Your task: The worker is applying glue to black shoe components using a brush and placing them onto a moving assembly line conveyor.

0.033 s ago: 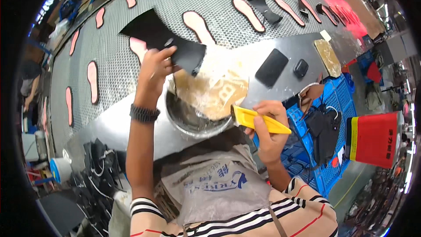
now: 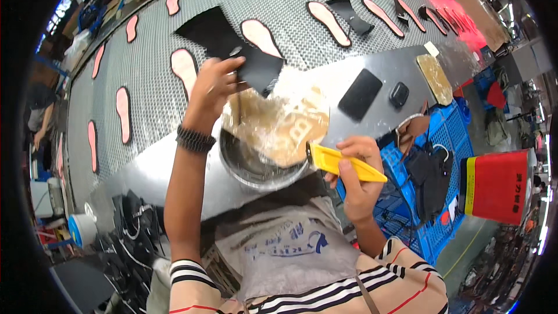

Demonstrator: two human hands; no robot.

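My left hand (image 2: pixel 218 90) pinches the near edge of a curved black shoe-upper piece (image 2: pixel 218 34), raised over the mesh belt and the far side of the metal pot. In my right hand (image 2: pixel 357 174) is a yellow-handled scraper (image 2: pixel 343 163), its dark edge pointing left, close to the pot's right rim. A tan, glue-smeared board (image 2: pixel 296 122) lies across the far part of the metal pot (image 2: pixel 256 183). Shadow hides most of the pot's inside.
Pink insoles (image 2: pixel 328 23) with black borders lie on the grey mesh belt (image 2: pixel 151 70). On the metal table are a black phone (image 2: pixel 360 94), a small black case (image 2: pixel 399 94) and a tan block (image 2: pixel 434 78). A blue crate (image 2: pixel 450 134) and a red tin (image 2: pixel 500 189) stand right.
My left hand has moved slightly right with the black shoe-upper piece, baring more of the pink insole beside it. My right hand keeps the scraper in nearly the same place.
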